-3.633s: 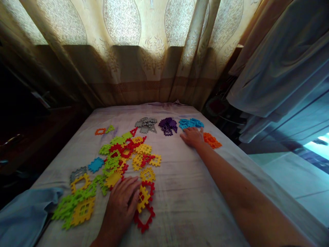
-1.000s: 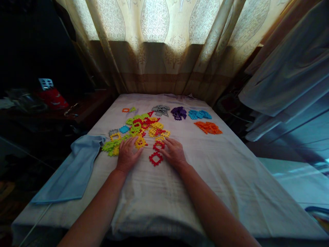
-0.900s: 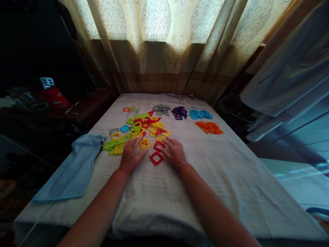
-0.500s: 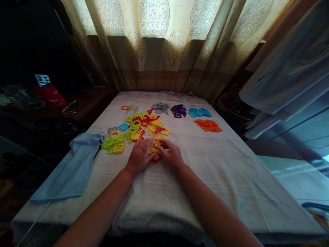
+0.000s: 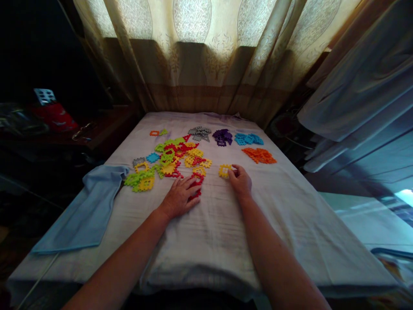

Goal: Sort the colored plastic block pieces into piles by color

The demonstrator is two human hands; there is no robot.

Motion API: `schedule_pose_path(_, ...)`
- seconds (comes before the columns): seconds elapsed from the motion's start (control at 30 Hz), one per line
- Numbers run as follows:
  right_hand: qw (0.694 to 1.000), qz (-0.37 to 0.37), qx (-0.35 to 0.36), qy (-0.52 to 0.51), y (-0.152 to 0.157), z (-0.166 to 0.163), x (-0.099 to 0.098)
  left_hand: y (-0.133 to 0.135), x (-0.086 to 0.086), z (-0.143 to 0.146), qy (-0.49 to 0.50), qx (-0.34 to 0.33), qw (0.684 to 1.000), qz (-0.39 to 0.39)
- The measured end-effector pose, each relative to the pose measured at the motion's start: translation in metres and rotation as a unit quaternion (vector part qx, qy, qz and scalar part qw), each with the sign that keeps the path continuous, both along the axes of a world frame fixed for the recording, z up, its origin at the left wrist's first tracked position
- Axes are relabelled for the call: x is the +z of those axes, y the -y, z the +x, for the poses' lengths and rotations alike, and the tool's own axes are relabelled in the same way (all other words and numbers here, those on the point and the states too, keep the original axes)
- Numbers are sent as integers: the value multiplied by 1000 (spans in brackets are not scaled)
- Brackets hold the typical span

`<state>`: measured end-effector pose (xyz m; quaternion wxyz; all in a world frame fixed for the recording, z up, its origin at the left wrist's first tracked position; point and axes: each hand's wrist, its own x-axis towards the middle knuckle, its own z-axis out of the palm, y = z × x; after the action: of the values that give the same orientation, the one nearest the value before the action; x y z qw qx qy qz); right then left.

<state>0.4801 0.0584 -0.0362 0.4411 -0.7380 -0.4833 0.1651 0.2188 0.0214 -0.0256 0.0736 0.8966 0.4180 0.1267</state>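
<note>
My right hand [image 5: 241, 181] pinches a yellow square toothed-edge building piece [image 5: 224, 170] between thumb and fingers, right of the mixed pile. My left hand [image 5: 181, 196] lies spread, its fingers resting over red toothed pieces [image 5: 198, 181] that it partly covers. Just beyond it a mixed pile of red, yellow and lime-green pieces [image 5: 172, 155] spreads over the cloth. To the left lies a cluster of lime-green and yellow pieces [image 5: 140, 180], near a blue piece [image 5: 152, 157] and a grey one [image 5: 138, 161].
Grey [image 5: 200, 133], purple [image 5: 222, 137], blue [image 5: 248, 139] and orange [image 5: 259, 155] piles of pieces lie toward the far right of the sheet-covered surface [image 5: 290, 241]. A light blue cloth [image 5: 82, 211] hangs over the left edge. Curtains [image 5: 193, 86] close off the back.
My right hand has moved to the right, carrying the yellow piece away from the red ones. My left hand has opened out and stays over the red pieces. The view has shifted slightly.
</note>
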Motion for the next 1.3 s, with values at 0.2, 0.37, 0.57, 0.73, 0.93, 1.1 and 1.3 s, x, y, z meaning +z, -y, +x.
schedule_pose_path(0.2, 999, 22, -22, 21, -5, 6, -11, -2, -6, -1, 16, 64, 997, 42)
schedule_pose_path(0.37, 997, 50, -17, 59, -9, 12, -21, -4, -9, -10, 46, 122, 988, 79)
schedule_pose_path(0.57, 995, 6, 15, 98, -6, 11, -20, -9, -9, -28, 78, 163, 979, 92)
schedule_pose_path(0.73, 994, -2, 17, 104, -6, 10, -19, -16, 1, -57, 96, 216, 966, 109)
schedule_pose_path(0.93, 992, 10, 29, 123, -5, 10, -20, -15, 13, -89, 27, 324, 942, 80)
schedule_pose_path(1.1, 990, 12, 37, 134, -4, 10, -19, -7, 13, -93, -7, 350, 934, 75)
schedule_pose_path(1.3, 990, 2, 40, 135, -3, 9, -16, -8, 6, -97, 13, 347, 934, 77)
